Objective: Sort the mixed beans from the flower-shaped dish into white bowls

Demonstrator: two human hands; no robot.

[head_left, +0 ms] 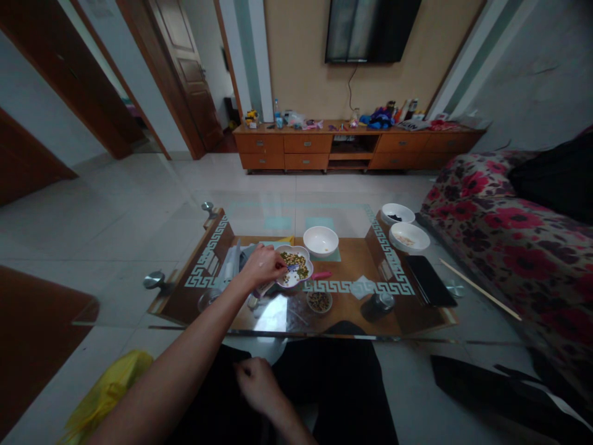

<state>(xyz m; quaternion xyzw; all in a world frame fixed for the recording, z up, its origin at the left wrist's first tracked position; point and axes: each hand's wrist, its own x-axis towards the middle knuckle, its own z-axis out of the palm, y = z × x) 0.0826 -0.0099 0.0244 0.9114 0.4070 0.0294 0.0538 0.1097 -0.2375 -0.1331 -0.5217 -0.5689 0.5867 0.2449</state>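
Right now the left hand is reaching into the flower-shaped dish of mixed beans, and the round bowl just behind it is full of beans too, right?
Not quite. In the head view, the left hand does reach into the flower-shaped dish, but the round bowl behind it looks nearly empty.

Dim, soft indoor light; warped edges.

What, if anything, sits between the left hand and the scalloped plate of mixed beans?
Nothing visible. The left hand is already at the near-left rim of the scalloped plate, its fingers over the beans with a small bluish tool. The right hand rests on the lap.
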